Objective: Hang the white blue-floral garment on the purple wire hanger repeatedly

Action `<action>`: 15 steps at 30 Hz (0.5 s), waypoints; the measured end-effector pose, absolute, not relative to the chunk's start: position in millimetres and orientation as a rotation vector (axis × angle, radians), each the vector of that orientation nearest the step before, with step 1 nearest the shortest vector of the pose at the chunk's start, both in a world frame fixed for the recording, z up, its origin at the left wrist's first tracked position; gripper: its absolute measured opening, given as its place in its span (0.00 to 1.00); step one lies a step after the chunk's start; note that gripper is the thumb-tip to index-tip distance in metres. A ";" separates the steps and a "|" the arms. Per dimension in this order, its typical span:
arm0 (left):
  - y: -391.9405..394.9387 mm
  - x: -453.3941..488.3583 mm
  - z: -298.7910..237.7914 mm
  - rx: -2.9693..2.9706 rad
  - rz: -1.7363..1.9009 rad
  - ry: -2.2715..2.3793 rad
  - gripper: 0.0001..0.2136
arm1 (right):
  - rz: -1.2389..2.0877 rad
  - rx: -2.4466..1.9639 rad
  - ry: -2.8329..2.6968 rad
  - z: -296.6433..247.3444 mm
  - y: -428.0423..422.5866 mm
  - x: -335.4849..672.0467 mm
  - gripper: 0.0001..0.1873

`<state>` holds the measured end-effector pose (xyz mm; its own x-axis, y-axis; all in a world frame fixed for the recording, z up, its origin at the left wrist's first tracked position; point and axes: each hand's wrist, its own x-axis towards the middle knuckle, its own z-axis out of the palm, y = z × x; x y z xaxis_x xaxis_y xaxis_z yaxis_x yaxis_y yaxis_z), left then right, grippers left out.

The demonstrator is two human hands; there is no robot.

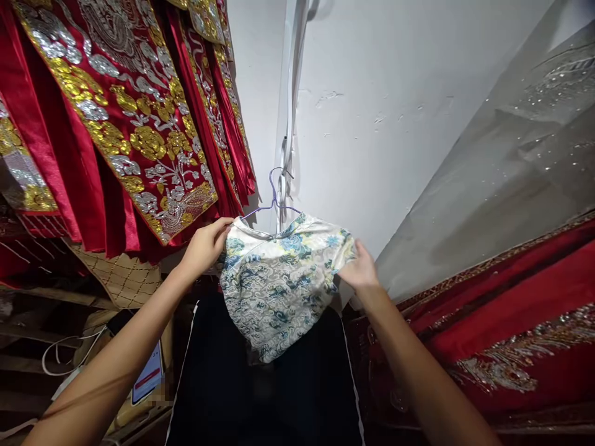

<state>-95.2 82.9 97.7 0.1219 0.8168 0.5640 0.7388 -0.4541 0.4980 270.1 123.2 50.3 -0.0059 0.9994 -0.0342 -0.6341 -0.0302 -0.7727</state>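
A small white garment (279,285) with a blue and green floral print hangs on a thin purple wire hanger (273,197) against a white wall. My left hand (204,246) grips the garment's left shoulder, fingers closed on the cloth. My right hand (359,267) holds the right shoulder edge, fingers curled on the fabric. Both arms reach up from below.
Red robes with gold and silver embroidery (125,118) hang at the upper left. A grey sequinned cloth (506,155) and red embroidered fabric (520,322) fill the right. A black garment with white stripes (260,390) hangs below. A phone (147,375) and cables lie at the lower left.
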 end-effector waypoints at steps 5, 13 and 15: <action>89.7 -79.6 104.4 2.196 1.272 1.675 0.20 | 1.319 -0.666 -0.970 122.2 103.8 286.6 0.44; 92.1 -40.6 99.3 1.710 1.827 1.417 0.23 | 0.855 -0.932 -2.036 112.8 60.7 237.8 0.36; 76.4 -19.5 96.7 1.493 1.938 1.269 0.25 | 0.566 -0.930 -2.193 82.6 58.2 221.5 0.39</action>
